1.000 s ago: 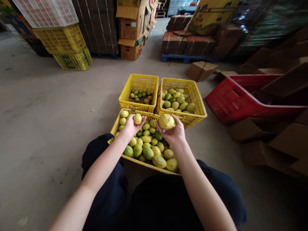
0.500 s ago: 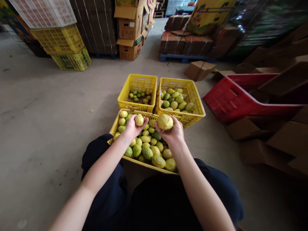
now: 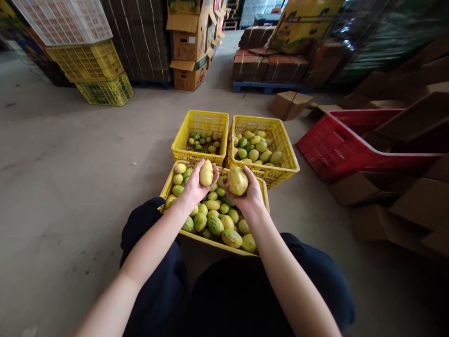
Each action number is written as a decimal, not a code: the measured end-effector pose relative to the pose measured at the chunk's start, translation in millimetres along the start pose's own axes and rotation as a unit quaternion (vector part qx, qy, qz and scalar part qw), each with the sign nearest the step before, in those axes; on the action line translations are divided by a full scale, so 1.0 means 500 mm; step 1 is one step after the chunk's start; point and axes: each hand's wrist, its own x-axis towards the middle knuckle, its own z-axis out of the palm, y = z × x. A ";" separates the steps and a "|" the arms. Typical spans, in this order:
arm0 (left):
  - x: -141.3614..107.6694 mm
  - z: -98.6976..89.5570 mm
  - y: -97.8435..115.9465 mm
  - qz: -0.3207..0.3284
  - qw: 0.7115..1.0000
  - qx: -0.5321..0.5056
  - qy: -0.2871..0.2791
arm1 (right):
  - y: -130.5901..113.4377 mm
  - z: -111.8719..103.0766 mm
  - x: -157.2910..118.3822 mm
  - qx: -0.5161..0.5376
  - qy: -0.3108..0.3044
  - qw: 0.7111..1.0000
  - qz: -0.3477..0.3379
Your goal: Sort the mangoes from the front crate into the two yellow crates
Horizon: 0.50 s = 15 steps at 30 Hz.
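Observation:
My left hand [image 3: 195,187] is closed around a pale yellow lemon [image 3: 206,173], which stands lengthwise in the fingers. In my right hand [image 3: 251,197] sits a larger, rounder yellow lemon [image 3: 237,181], with the fingers curled round its sides. Both hands are above the near yellow crate [image 3: 210,244], which is full of lemons [image 3: 215,225] from green to yellow. Behind it stand two more yellow crates. The left crate [image 3: 199,153] holds several small greenish lemons [image 3: 198,139]; the right crate [image 3: 282,169] holds larger ones [image 3: 261,146].
A red crate [image 3: 321,150] with cardboard in it stands at right, among loose cardboard boxes [image 3: 372,187]. Stacked crates [image 3: 91,61] are at the far left. Open cartons [image 3: 189,51] and a blue pallet [image 3: 259,87] with boxes stand behind. My knees flank the near crate.
The lemon in my left hand has turned from end-on to lengthwise and moved slightly up. The one in my right hand has been rotated, its pointed tip facing elsewhere, and shifted slightly left.

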 end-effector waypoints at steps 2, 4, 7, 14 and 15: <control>-0.007 0.004 0.005 0.002 1.000 0.012 -0.020 | 0.002 -0.001 -0.001 -0.004 -0.034 0.999 -0.016; -0.015 0.006 0.008 0.014 0.998 0.034 -0.051 | 0.004 -0.003 -0.002 -0.003 -0.086 0.996 -0.034; -0.025 0.005 0.010 0.023 0.991 0.077 -0.111 | 0.005 -0.010 -0.003 -0.004 -0.188 0.980 -0.059; -0.024 -0.020 0.008 0.061 0.934 0.215 -0.278 | 0.007 -0.040 -0.001 -0.117 -0.417 0.898 -0.083; -0.022 -0.024 0.008 0.064 0.921 0.237 -0.304 | 0.009 -0.044 0.001 -0.131 -0.439 0.886 -0.073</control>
